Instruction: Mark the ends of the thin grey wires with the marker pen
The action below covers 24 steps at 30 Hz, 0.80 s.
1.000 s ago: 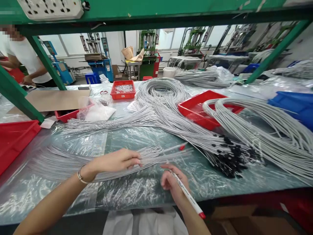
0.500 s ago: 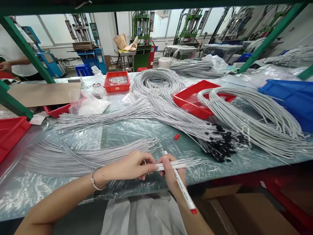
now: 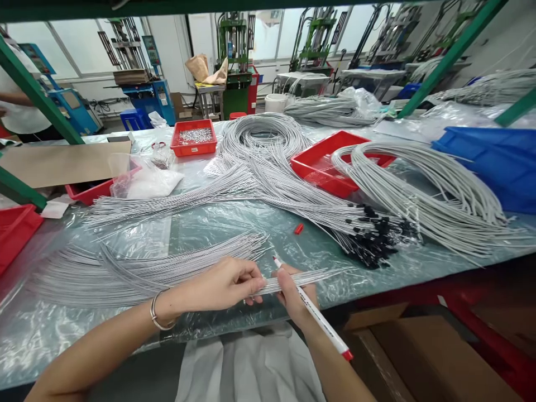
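Note:
My left hand (image 3: 232, 283) pinches a thin bunch of grey cables (image 3: 272, 286) between thumb and fingers. My right hand (image 3: 297, 293) closes around a white marker pen (image 3: 320, 321) with a red end, its uncapped tip pointing up and away from me. The same cables pass under and beside the right fingers, and their ends fan out to the right. Whether the right fingers also grip the cables is hard to see. A loose red cap (image 3: 298, 229) lies on the table beyond. Behind my left wrist, a wide spread of grey cables (image 3: 184, 265) rests on the plastic sheet.
Coiled grey cables (image 3: 263, 134) and a bundle with black connectors (image 3: 379, 237) lie ahead. Red bins (image 3: 194, 146) and a blue bin (image 3: 486, 167) stand around them. Green shelf posts (image 3: 452, 58) frame both sides. A person (image 3: 19, 106) is at far left.
The marker has tilted further, its red end swinging right and its tip shifting left. My left hand has moved slightly left, and the view has shifted a little.

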### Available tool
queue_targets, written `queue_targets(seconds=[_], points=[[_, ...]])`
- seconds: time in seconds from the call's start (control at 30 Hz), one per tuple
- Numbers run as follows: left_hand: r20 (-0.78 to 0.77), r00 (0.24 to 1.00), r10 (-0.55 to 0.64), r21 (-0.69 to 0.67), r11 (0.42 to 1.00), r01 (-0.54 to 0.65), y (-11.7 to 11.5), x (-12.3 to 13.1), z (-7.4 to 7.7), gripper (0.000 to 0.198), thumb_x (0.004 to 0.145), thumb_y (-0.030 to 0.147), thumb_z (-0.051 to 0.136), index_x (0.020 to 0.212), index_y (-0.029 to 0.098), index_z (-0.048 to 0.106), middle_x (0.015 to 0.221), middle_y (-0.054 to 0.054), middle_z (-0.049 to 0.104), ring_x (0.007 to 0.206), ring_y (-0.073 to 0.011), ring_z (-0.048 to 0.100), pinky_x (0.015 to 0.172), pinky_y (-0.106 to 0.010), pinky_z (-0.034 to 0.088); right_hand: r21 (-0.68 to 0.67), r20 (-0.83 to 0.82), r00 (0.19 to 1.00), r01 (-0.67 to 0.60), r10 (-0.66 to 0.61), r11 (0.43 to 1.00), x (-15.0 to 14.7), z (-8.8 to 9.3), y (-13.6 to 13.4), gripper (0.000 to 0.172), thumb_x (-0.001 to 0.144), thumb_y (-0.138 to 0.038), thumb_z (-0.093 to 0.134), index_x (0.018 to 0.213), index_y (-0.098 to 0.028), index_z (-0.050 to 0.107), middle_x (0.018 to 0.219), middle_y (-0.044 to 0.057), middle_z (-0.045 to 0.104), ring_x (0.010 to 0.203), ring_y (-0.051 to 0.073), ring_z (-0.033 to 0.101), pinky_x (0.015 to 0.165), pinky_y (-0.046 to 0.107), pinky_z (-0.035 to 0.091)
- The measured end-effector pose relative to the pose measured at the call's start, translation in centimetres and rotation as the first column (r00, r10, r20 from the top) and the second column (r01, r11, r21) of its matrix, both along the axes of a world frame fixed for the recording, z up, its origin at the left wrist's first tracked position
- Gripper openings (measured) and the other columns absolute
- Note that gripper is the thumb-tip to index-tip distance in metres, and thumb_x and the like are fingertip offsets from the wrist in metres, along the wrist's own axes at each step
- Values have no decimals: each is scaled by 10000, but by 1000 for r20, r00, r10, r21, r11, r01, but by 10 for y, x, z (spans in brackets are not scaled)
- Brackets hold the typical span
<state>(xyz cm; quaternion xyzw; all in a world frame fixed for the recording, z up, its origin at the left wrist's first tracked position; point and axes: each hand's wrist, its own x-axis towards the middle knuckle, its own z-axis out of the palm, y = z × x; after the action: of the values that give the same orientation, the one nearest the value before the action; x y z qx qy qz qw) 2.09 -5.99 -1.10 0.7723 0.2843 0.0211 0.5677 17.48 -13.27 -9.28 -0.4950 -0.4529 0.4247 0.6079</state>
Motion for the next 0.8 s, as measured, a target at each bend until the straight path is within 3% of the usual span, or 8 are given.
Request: queue_targets(seconds=[0.27, 0.5, 0.7, 0.8], points=[[-40, 981, -190, 51, 980, 192, 6, 2, -1, 273, 943, 351, 434, 822, 143, 563, 833, -43, 676, 666, -117, 651, 582, -181, 483, 16, 109, 993, 52, -53, 999, -4, 1, -2, 492, 875, -529, 461, 508, -213, 379, 410, -63, 335, 368, 75, 308, 363, 229, 234], [-95, 972, -215, 190, 955, 230, 3, 5, 2, 288, 956, 347, 409, 835, 155, 586, 724, -23, 664, 640, -115, 649, 578, -176, 466, 37, 93, 992, 78, -81, 996, -8, -2, -4, 478, 887, -490, 456, 503, -213, 387, 412, -47, 343, 373, 77, 315, 368, 240, 226], [-84, 985, -151, 152, 975, 162, -1, 12, 1, 333, 960, 374, 388, 793, 153, 572, 690, -31, 663, 647, -123, 651, 575, -179, 479, 69, 61, 991, 113, -117, 991, -12, -5, 0, 475, 866, -502, 490, 504, -209, 399, 411, -50, 341, 376, 78, 303, 369, 241, 224], [-73, 985, -158, 83, 983, 164, 3, 10, 7, 344, 954, 382, 396, 768, 149, 568, 697, -35, 659, 653, -130, 652, 587, -194, 495, 113, 34, 989, 138, -142, 984, -2, -7, 2, 473, 813, -599, 511, 566, -197, 493, 379, -55, 380, 343, 80, 314, 353, 231, 252]])
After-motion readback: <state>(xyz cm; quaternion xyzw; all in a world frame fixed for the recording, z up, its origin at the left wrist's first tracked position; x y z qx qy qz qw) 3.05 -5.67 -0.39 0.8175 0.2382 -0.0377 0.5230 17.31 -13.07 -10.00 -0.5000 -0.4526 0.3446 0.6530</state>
